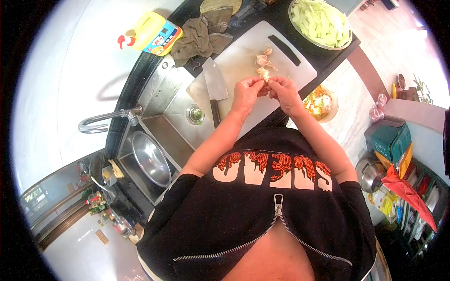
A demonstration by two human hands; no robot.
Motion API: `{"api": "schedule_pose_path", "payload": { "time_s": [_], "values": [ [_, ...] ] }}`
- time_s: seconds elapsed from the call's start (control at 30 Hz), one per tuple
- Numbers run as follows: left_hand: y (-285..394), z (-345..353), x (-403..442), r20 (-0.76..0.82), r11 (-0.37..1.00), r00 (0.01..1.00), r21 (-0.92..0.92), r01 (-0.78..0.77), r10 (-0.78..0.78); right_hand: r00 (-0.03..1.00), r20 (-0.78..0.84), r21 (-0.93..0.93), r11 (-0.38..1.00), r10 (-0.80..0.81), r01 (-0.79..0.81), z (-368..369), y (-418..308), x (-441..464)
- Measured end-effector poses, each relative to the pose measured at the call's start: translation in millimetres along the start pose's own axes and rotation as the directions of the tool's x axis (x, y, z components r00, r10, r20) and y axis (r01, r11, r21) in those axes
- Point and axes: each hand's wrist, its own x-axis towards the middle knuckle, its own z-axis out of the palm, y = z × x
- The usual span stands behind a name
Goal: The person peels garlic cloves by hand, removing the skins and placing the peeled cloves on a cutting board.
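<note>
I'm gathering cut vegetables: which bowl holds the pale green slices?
The heaped bowl beside the cutting board; the steel bowl in the sink shows none, and the pale bowl holds orange and white bits.

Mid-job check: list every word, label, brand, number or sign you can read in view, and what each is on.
"S": right end of the large lettering on the black shirt; the other letters are too stylised to read surely.
Label on the yellow bottle: printed, too blurred to read.
Grey-brown cloth: pale marks, too small to read.
No number or sign is legible.
</note>
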Motion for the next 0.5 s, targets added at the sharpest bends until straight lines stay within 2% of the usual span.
{"api": "schedule_pose_path", "payload": {
  "time_s": [0.2,0.3,0.4,0.5],
  "values": [
    [-15.0,-9.1,6.6,0.039,0.983,0.997,-0.169,0.074,-0.068,0.979,0.157,0.293,0.941,0.126,-0.169,-10.6,4.1,2.3],
    [-16.1,-10.1,7.0,0.030,0.965,0.993,-0.238,0.114,-0.110,0.968,0.173,0.369,0.899,0.183,-0.236,-11.4,5.2,2.2],
    [-18.8,-12.8,9.6,0.016,0.947,0.990,-0.290,0.140,-0.142,0.966,0.155,0.365,0.897,0.206,-0.250,-13.4,5.2,1.8],
    [-17.7,-14.4,8.6,0.010,0.955,0.992,-0.271,0.123,-0.125,0.985,0.078,0.278,0.946,0.153,-0.169,-14.5,8.6,2.2]
  ]
}}
